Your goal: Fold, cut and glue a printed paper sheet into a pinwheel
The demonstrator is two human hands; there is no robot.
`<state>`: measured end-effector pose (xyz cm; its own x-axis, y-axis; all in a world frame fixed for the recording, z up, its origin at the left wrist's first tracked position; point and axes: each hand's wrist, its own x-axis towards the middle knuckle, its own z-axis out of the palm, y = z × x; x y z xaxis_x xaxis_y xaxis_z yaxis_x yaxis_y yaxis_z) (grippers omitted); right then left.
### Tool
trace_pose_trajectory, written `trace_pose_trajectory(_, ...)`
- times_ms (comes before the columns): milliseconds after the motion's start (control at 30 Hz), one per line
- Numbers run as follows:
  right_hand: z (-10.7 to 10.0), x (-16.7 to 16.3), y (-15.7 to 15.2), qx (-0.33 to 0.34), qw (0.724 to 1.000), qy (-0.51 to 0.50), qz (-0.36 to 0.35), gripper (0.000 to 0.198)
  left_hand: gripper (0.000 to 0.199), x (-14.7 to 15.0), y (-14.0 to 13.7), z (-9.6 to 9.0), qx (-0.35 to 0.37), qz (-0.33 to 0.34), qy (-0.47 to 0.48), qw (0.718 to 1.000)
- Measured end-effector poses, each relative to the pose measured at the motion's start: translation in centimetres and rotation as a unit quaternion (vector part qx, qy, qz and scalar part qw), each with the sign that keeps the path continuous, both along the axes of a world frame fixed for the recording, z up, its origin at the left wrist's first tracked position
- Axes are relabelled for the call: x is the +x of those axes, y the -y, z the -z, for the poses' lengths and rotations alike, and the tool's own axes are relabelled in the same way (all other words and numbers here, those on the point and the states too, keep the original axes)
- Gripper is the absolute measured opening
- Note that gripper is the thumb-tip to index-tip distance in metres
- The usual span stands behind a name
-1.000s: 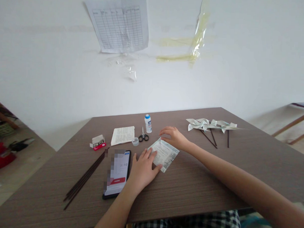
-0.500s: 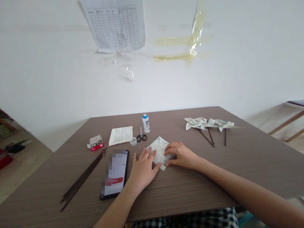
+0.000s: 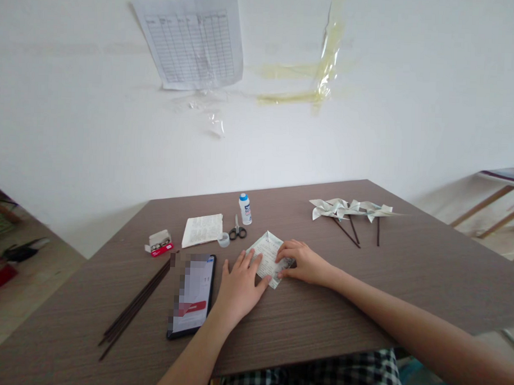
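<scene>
Left hand (image 3: 239, 284) is lying spread over the left side of a square of printed paper (image 3: 266, 253), fingers fanned, thumb reaching toward the near corner; it is pressing, we think, not gripping. Right hand (image 3: 305, 264) is arching over the right corner, fingers bent, thumb and fingertips close together; we are not managing to tell whether they are pinching the edge. The paper is resting on the table (image 3: 328, 330), nearer to us than the scissors (image 3: 237, 232) and right of the phone (image 3: 194, 302).

Step in hand, as we are judging it: working the right corner while the left hand is steadying the sheet. The next move is calling for firm left-hand pressure and a straight crease, since thin paper may be slipping otherwise.

Hard to make out: right fingers are hiding the right corner, the left hand the lower left edge. Print is showing too small for reading. Pixel blocks are masking part of the phone. The view's lower border is cutting off checked cloth (image 3: 330, 377).
</scene>
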<state>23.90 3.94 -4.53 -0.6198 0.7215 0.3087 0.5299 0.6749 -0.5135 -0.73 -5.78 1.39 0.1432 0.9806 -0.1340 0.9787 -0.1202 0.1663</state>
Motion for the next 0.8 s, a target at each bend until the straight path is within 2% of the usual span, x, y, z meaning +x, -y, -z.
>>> trace_pose_trajectory(200,0.7,0.2,-0.8,0.01,1.0,0.012,-0.016,0.024,0.066,0.0,0.1,0.2,0.007,0.003,0.001,1.0)
trace_pose_trajectory(333,0.9,0.8,-1.4,0.063,0.995,0.01,-0.072,0.031,0.065,0.0,0.1,0.0,0.002,0.001,-0.002,1.0)
trace_pose_trajectory(467,0.5,1.8,-1.8,0.093,0.988,0.009,-0.12,0.022,0.064,0.1,0.0,0.0,0.003,-0.002,-0.001,1.0)
trace_pose_trajectory(533,0.4,2.2,-1.8,0.095,0.988,0.008,-0.122,0.018,0.066,0.1,0.0,0.0,0.001,-0.002,-0.001,1.0)
trace_pose_trajectory(667,0.2,2.2,-1.5,0.114,0.985,0.005,-0.126,0.026,0.066,0.0,0.0,0.2,0.003,0.001,-0.002,1.0)
trace_pose_trajectory(800,0.0,1.7,-1.0,0.123,0.985,0.013,-0.119,0.023,0.063,-0.1,0.0,0.3,0.015,0.003,0.004,1.0)
